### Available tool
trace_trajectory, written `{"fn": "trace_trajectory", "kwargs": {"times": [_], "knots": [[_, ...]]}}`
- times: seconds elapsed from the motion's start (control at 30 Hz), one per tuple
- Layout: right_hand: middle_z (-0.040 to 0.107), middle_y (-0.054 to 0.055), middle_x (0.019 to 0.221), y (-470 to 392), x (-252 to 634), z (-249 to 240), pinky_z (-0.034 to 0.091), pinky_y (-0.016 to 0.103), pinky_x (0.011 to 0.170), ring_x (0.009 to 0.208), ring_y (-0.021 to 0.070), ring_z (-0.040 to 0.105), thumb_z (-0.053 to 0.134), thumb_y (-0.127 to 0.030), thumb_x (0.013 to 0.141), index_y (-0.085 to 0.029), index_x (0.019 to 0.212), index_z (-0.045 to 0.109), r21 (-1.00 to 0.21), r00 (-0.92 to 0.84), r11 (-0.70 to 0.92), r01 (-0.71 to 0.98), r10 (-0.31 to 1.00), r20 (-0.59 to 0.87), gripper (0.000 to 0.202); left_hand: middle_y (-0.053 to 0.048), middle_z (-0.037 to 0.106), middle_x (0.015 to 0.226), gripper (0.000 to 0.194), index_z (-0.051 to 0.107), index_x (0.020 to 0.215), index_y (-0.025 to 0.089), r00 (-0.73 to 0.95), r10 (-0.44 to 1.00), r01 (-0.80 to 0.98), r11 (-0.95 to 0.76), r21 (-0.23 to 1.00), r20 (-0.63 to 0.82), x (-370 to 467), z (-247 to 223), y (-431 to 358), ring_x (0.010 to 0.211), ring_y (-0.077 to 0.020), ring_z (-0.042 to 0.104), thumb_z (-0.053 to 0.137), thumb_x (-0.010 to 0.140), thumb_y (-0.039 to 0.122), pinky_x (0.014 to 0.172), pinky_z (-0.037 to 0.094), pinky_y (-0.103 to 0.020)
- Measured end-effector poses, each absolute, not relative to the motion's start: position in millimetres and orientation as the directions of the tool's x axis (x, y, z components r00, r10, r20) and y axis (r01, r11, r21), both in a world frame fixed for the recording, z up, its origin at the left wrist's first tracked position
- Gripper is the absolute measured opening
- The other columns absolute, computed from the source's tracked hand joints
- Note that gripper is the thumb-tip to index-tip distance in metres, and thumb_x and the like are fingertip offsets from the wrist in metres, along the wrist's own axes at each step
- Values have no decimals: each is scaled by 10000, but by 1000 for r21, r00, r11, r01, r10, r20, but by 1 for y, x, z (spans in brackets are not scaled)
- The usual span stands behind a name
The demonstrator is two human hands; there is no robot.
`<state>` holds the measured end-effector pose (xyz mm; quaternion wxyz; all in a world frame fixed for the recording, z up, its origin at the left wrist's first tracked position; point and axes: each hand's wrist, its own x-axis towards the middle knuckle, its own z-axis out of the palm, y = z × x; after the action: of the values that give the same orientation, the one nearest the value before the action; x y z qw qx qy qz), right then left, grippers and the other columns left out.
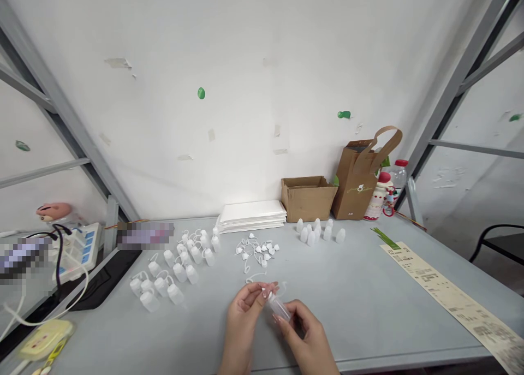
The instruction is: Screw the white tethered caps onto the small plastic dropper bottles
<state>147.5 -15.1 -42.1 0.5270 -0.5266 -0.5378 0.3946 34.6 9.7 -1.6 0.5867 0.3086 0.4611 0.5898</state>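
Observation:
Near the table's front edge, my right hand [301, 328] is wrapped round the body of a small translucent bottle [279, 308]. The fingers of my left hand [250, 307] pinch at the bottle's top end, where a white cap with a thin strap shows in part. The bottle is tilted between the two hands. Beyond them lies a loose pile of white caps with straps [257, 249]. To the left stand several bottles with caps and straps [179, 272]. Several bottles without straps [311, 237] stand at the right of the pile.
Against the wall are stacked white sheets [251, 215], an open cardboard box [309, 203], a brown paper bag [354, 192] and drink bottles. A long printed paper strip [446, 296] runs along the right. Cables, a power strip [84, 249] and a yellow case [47, 339] are at the left.

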Motion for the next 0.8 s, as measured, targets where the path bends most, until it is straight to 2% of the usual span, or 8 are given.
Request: {"fn": "trace_trajectory", "kwargs": {"times": [0.2,0.3,0.47,0.57,0.67,0.73,0.8], "knots": [[539,-8,626,-18,145,-43,404,220,573,581,144,490,587,-441,768,-193,740,641,-947,160,237,217,948,274,255,-118,750,744,252,639,637,158,-153,975,-374,95,923,-163,35,-2,8,832,-288,676,766,539,353,799,478,-379],[532,-12,626,-17,148,-43,398,218,575,587,141,480,585,-462,764,-184,736,636,-963,116,193,188,969,217,284,-114,749,768,235,637,654,164,-104,984,-363,95,927,-141,33,-1,9,848,-284,672,750,572,353,816,469,-388],[464,-39,521,-12,154,-41,368,213,500,510,121,444,452,-550,820,-159,732,630,-994,-93,73,76,993,66,438,-122,743,845,250,653,706,159,43,991,-393,132,910,-125,26,-2,11,878,-279,664,734,602,371,836,460,-390],[473,-35,516,-9,155,-41,370,222,491,492,122,449,440,-554,825,-150,823,656,-998,-105,59,37,993,55,458,-116,746,822,248,651,702,161,-52,989,-373,108,921,-137,27,-4,11,883,-278,660,743,591,362,821,463,-371],[555,-8,585,-8,154,-42,419,247,533,538,144,505,529,-521,788,-162,984,640,-998,-58,53,-42,997,55,424,-102,750,794,237,644,663,168,-165,975,-355,79,932,-146,30,-7,11,874,-269,661,754,568,356,807,465,-342],[582,-1,622,-8,153,-43,437,252,554,567,151,525,599,-503,743,-173,977,635,-994,-4,58,-93,998,58,406,-98,751,795,235,643,657,170,-178,972,-356,82,931,-154,31,-9,11,861,-264,663,756,563,354,794,470,-334],[575,-6,622,-8,152,-43,434,243,546,572,148,522,627,-509,714,-177,887,640,-991,32,66,-114,998,63,375,-101,750,792,246,644,651,170,-168,973,-354,88,931,-156,31,-9,11,851,-268,666,761,548,360,791,476,-343]]}}
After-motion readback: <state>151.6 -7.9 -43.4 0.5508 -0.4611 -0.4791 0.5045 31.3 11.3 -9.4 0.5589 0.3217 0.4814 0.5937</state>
